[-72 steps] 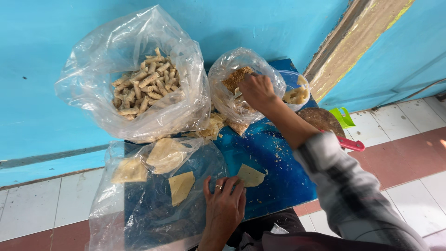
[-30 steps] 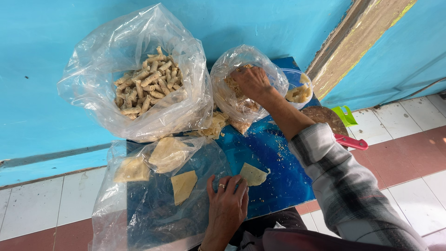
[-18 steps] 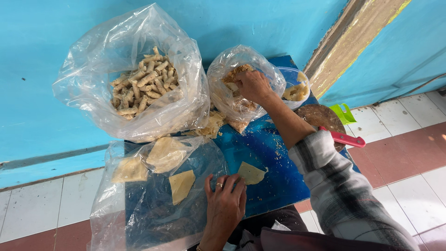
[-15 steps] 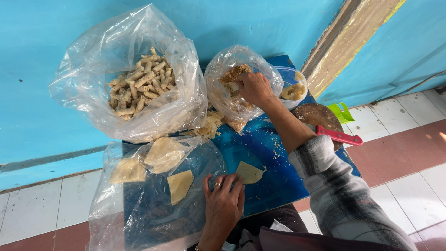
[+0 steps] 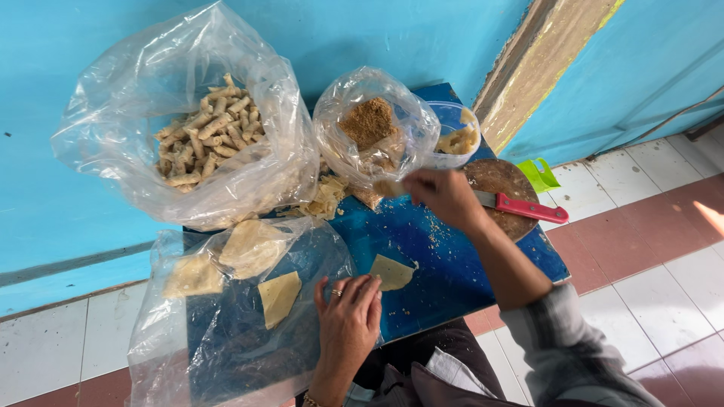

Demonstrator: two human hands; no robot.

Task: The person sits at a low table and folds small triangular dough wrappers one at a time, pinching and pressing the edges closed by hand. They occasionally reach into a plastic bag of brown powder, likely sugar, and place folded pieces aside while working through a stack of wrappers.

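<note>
Three plastic bags (image 5: pixel 181 143): rolls, crumbs, wrappers

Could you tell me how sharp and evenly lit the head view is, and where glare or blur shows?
Head view: soft, even daylight and faint shadows. White glare streaks the large clear bag of rolled snacks and the flat plastic bag of wrappers. The right hand, with a pinch of filling in its grip, is slightly motion-blurred; the left hand and the red-handled knife look sharp. A bright patch falls on the floor tiles at the right edge.

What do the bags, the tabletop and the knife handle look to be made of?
Bags: thin clear plastic film, glossy and crinkled. Tabletop: hard board with a blue painted or laminated face, mottled, strewn with crumbs; which, unclear. Knife handle: smooth red, probably moulded plastic.
</note>
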